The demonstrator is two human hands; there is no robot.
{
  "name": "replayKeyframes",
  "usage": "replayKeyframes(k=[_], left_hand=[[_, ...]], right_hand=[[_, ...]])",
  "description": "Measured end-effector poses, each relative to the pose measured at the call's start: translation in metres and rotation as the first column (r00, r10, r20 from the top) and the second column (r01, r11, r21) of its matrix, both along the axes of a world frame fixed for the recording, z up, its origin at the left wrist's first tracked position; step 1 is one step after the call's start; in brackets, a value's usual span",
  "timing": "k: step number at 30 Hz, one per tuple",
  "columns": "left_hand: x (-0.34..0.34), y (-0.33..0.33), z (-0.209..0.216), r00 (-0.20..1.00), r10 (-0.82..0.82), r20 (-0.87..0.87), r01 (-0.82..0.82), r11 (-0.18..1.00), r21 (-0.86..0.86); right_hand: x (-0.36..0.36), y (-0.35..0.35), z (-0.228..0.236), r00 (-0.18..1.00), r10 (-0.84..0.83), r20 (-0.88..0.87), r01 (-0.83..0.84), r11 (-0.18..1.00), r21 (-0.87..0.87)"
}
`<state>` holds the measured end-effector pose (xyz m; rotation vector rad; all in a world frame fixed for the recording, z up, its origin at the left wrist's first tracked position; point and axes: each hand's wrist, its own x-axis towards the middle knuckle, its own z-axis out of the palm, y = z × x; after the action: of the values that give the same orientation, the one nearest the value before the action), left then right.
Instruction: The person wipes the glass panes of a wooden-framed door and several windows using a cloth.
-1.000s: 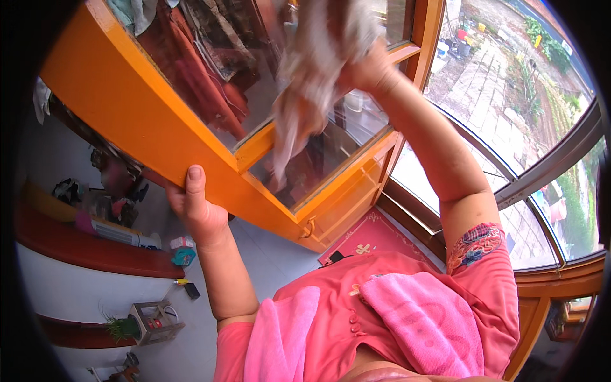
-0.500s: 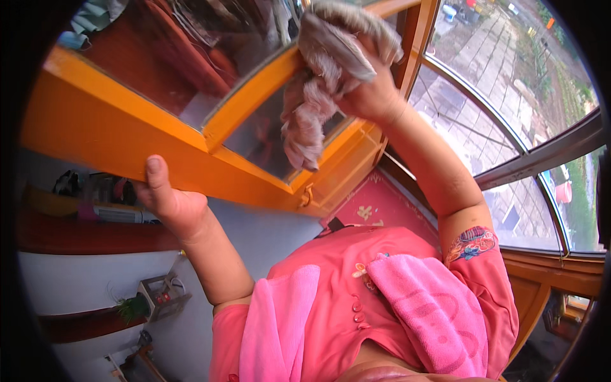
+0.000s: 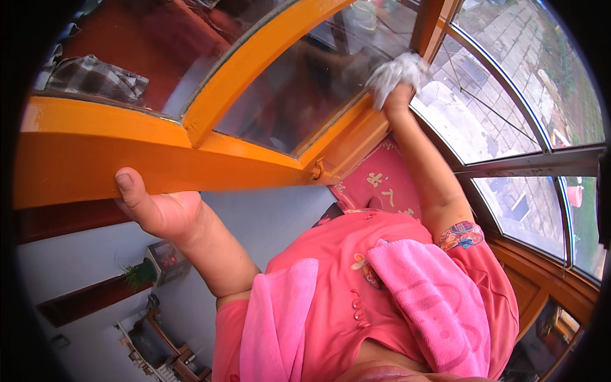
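An orange wooden door [image 3: 95,156] with glass panes stretches across the upper left. My left hand [image 3: 167,213] grips its edge, thumb on the orange face and fingers hidden behind. At the far end of the smaller glass pane [image 3: 273,95], my right hand [image 3: 398,102] holds a crumpled grey cloth [image 3: 402,71], blurred by motion, close to the frame. My right fingers are mostly covered by the cloth. A small metal latch [image 3: 318,169] sits on the door's side near its bottom.
Metal-framed windows [image 3: 509,102] onto a paved yard rise on the right. A red mat [image 3: 382,181] with gold markings lies on the floor beyond my body. A pink towel [image 3: 426,305] hangs over my shoulders. At the lower left are a small display box [image 3: 168,260] and a plant [image 3: 137,275].
My right hand has swept the cloth rightward and down from the bar between the panes, uncovering the smaller pane. My left hand keeps its hold on the door edge, slightly lower in view.
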<state>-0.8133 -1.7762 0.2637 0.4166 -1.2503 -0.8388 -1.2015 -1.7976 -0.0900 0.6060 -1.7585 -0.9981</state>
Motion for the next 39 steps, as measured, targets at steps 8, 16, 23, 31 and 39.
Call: replayKeyframes(k=[8,16,23,31,39], left_hand=[[0.003,0.004,-0.001,0.999,0.046,-0.009,-0.045,0.997,0.061],[0.008,0.004,-0.004,0.999,0.041,0.002,-0.041,0.998,0.052],[0.007,0.000,-0.003,1.000,-0.014,0.004,0.014,1.000,0.022],[0.001,0.008,-0.001,0.998,-0.049,0.025,0.049,0.999,0.005],[0.001,0.014,-0.001,0.999,-0.019,0.035,0.019,1.000,-0.006]], right_hand=[[0.192,0.088,0.059,-0.441,0.530,0.724,-0.477,0.545,-0.689],[0.118,0.074,0.087,-0.271,0.544,0.794,-0.544,0.594,-0.593],[0.020,0.062,0.128,-0.248,0.695,0.674,0.258,0.719,-0.646],[-0.002,0.087,0.165,-0.804,0.364,0.470,0.118,0.873,-0.474],[-0.013,0.127,0.221,-0.515,0.605,-0.607,0.857,0.344,-0.385]])
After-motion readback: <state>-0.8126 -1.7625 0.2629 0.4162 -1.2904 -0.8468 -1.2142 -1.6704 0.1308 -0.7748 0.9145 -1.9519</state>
